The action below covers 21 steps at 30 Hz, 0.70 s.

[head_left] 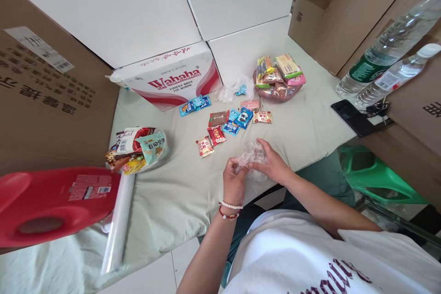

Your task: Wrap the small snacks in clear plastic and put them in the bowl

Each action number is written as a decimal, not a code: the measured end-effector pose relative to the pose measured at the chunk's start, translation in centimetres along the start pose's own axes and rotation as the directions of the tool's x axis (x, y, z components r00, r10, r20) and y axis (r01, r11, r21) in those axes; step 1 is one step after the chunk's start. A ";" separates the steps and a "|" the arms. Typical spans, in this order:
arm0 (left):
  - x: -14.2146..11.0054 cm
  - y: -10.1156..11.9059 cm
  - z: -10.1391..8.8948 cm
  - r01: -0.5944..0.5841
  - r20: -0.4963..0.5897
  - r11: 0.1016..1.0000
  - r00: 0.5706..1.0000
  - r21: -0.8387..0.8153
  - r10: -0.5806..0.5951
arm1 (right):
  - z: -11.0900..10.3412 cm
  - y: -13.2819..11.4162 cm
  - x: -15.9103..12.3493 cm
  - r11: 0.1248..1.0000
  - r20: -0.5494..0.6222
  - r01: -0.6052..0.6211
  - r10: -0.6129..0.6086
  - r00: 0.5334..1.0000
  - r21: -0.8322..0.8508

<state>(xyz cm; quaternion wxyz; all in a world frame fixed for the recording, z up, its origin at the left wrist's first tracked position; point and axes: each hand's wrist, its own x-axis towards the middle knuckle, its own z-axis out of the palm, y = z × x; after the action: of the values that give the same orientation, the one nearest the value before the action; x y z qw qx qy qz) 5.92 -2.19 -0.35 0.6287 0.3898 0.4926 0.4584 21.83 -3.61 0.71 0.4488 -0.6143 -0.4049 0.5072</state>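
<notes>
- I have the bare left hand [234, 177], a white beaded bracelet [230, 205] at its wrist, pinching a crumpled sheet of clear, thin plastic [253, 152] between thumb and curled fingers.
- I see the bare right hand [272, 163] gripping the same plastic, its thumb pressed in and its fingers narrowly curved along the far side; the plastic sits between both hands, above the near edge of the pale cloth-covered table [186, 170].
- Just beyond the fingertips I see small flat sealed packets in red [217, 135], cream, brown and blue.
- Farther ahead and right of the fingers, I have a translucent reddish round bowl [280, 97], heaped with wrapped snacks in yellow, brown, cream and pink.
- Well to the left of the fingers, a clear rounded plastic container [166, 148] holds red-and-white, mint-green and yellow packs.
- Far right of the fingers, I see two clear plastic bottles [387, 50] leaning beside a black phone [352, 116].
</notes>
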 end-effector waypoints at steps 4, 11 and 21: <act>0.7 0.3 -1.3 0.042 -0.159 0.992 0.985 -0.121 -0.061 | -0.2 0.3 0.3 0.987 0.107 -0.064 0.048 0.993 0.147; 1.4 0.9 -3.0 -0.014 -0.277 0.995 0.961 -0.103 -0.016 | -3.7 0.8 0.0 0.951 0.169 -0.209 0.173 0.970 0.226; 1.3 0.7 -6.6 -0.238 -0.241 0.752 0.851 0.615 0.466 | -6.2 0.4 0.0 0.992 0.035 -0.047 0.043 0.998 0.120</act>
<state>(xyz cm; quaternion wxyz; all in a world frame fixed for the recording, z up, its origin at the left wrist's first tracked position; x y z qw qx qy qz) -0.54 -0.55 -1.46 0.2775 0.5483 0.6332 0.4707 28.01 -4.63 0.82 0.4671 -0.5865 -0.3668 0.5507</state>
